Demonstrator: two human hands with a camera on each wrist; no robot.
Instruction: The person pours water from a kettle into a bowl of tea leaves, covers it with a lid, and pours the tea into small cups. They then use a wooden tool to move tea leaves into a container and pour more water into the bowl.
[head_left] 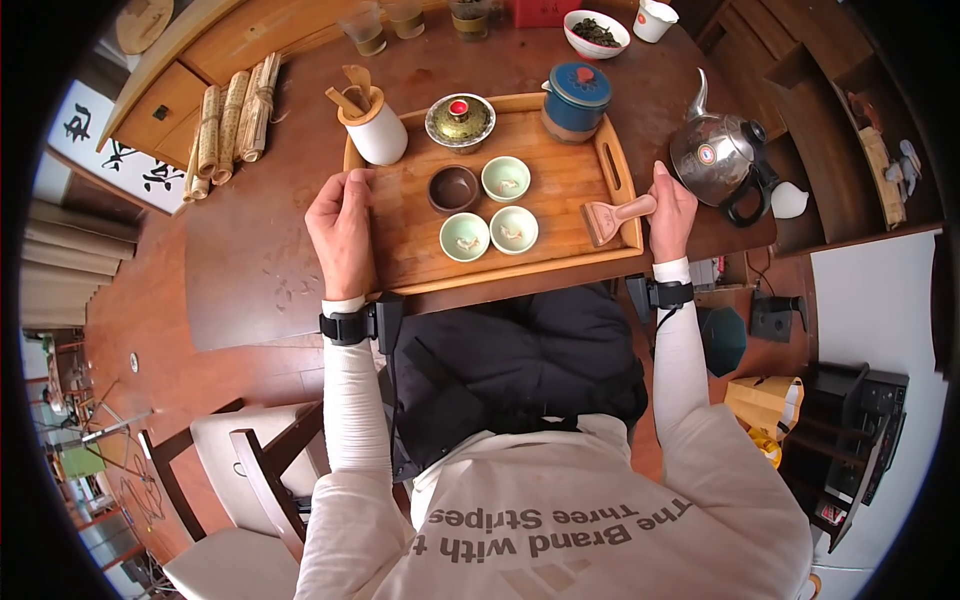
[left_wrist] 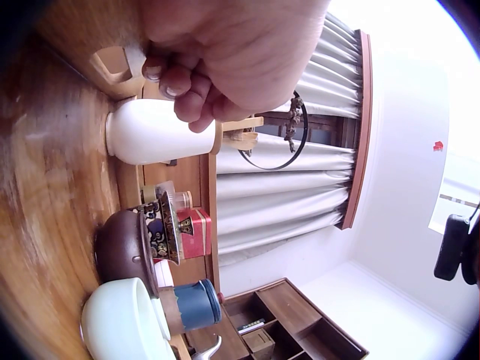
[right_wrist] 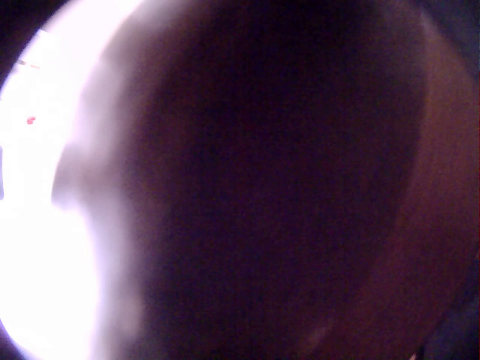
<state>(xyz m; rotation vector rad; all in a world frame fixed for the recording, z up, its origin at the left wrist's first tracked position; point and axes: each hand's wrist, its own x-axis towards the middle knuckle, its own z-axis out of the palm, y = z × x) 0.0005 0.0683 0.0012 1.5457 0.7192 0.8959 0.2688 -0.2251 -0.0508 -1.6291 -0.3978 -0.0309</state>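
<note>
While the left hand [head_left: 340,230] is beside the tray [head_left: 410,265], cups [head_left: 507,181] stand inside.

Wooden tray [head_left: 567,195] flat on table [head_left: 245,265]

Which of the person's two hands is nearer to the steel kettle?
Right. The right hand is close beside the steel kettle, on its near side; the left hand is farther away, at the left side of the tray.
</note>
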